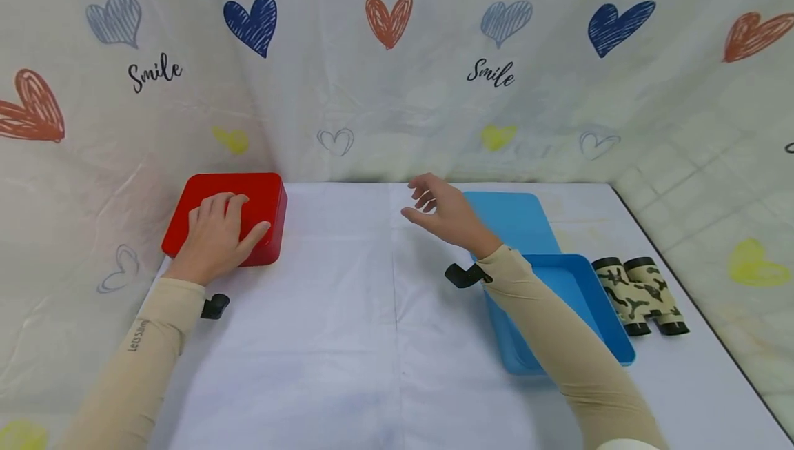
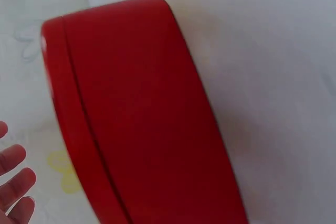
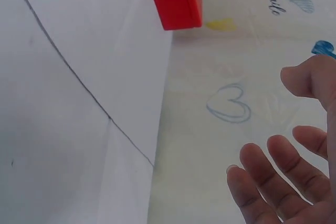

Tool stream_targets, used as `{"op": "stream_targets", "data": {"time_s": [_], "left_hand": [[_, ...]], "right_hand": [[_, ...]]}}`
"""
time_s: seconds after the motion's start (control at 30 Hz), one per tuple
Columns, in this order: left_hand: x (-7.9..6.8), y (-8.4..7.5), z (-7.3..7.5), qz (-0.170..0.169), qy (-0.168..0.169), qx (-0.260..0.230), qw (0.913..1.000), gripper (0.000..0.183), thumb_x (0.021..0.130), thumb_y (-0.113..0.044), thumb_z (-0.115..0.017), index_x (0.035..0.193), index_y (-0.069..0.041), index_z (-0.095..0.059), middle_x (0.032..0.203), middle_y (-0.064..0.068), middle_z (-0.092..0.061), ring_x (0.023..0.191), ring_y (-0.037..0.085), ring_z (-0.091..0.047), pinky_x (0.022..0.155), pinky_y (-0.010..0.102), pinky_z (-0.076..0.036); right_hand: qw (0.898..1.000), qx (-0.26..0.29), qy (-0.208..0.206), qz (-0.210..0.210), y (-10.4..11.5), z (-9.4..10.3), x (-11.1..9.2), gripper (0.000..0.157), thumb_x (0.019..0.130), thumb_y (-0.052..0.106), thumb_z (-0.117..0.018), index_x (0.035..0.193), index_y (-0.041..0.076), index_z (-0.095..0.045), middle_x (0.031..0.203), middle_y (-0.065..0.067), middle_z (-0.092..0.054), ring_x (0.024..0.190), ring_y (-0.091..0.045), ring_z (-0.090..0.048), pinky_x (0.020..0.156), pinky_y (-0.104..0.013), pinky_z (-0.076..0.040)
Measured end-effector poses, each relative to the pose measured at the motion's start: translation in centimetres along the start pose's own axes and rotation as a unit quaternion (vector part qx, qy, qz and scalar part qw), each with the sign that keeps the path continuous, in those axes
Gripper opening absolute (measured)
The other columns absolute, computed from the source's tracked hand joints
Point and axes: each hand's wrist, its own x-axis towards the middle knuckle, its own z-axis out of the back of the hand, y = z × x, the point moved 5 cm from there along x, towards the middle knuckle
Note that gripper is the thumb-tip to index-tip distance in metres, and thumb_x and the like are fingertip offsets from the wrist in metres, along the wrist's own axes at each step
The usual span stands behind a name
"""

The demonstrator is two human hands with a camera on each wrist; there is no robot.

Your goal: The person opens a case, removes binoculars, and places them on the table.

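Observation:
A red box [image 1: 269, 214] with a lid seam along its side stands at the table's far left. Over its top hovers my left hand [image 1: 214, 233], fingers loosely bent and thumb spread. In the left wrist view a gap shows between the fingertips [image 2: 18, 190] and the box. My right hand [image 1: 443, 209] is in the air near the table's back edge, left of a flat blue panel [image 1: 511, 219]. Its fingers are relaxed and nothing is between them. Below the right forearm lies a shallow blue box [image 1: 561, 284], partly hidden by the sleeve, its visible inside bare.
Camouflage-patterned binoculars [image 1: 642, 295] lie right of the blue box, near the table's right edge. A pale curtain [image 1: 384, 91] printed with hearts hangs behind the table. White cloth [image 1: 335, 298] covers the tabletop between the two boxes.

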Motion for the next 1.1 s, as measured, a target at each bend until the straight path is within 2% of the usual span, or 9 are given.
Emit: {"op": "stream_targets", "data": {"time_s": [0.2,0.43,0.67,0.83,1.1], "left_hand": [[-0.5,2.2,-0.7,0.024,0.001,-0.023,0.9994,0.068,0.095,-0.036,-0.066,0.142,0.005,-0.041,0.145,0.033,-0.04,0.133,0.051,-0.036,0.107,0.069,-0.028],[-1.0,4.6,-1.2,0.063,0.003,-0.029,0.9976,0.07,0.096,-0.035,-0.065,0.146,0.005,-0.036,0.149,0.034,-0.034,0.136,0.053,-0.031,0.111,0.074,-0.023],[-1.8,6.6,-1.5,0.097,0.005,-0.032,0.9948,0.073,0.097,-0.036,-0.063,0.148,0.006,-0.033,0.15,0.035,-0.03,0.139,0.053,-0.027,0.113,0.075,-0.02],[-1.9,7.9,-1.8,0.121,0.009,-0.041,0.9917,0.086,0.096,-0.044,-0.064,0.156,0.002,-0.024,0.155,0.034,-0.026,0.142,0.053,-0.026,0.115,0.076,-0.02],[-2.6,9.3,-2.6,0.158,0.026,-0.069,0.9847,0.109,0.091,-0.065,-0.063,0.163,-0.001,-0.012,0.161,0.034,-0.018,0.144,0.054,-0.021,0.117,0.077,-0.018]], "right_hand": [[1.0,0.024,0.016,0.007,0.7,-2.3,1.1,0.047,0.093,0.026,-0.077,0.131,0.01,-0.056,0.116,-0.008,-0.063,0.103,-0.027,-0.069,0.094,-0.04,-0.058],[0.998,0.047,0.033,0.018,1.4,-5.5,2.2,0.046,0.092,0.026,-0.079,0.13,0.011,-0.058,0.114,-0.007,-0.064,0.101,-0.025,-0.069,0.093,-0.041,-0.059],[0.995,0.064,0.072,0.025,2.5,-9.1,3.3,0.049,0.092,0.028,-0.079,0.132,0.01,-0.056,0.121,-0.017,-0.064,0.107,-0.032,-0.069,0.095,-0.04,-0.059],[0.991,0.093,0.092,0.02,3.3,-11.2,3.8,0.063,0.089,0.031,-0.081,0.142,0.013,-0.052,0.133,-0.018,-0.061,0.118,-0.035,-0.067,0.1,-0.042,-0.057],[0.985,0.117,0.128,-0.01,4.3,-14.8,4.6,0.092,0.084,0.041,-0.085,0.159,0.023,-0.036,0.152,-0.012,-0.051,0.134,-0.032,-0.059,0.107,-0.043,-0.055]]}}
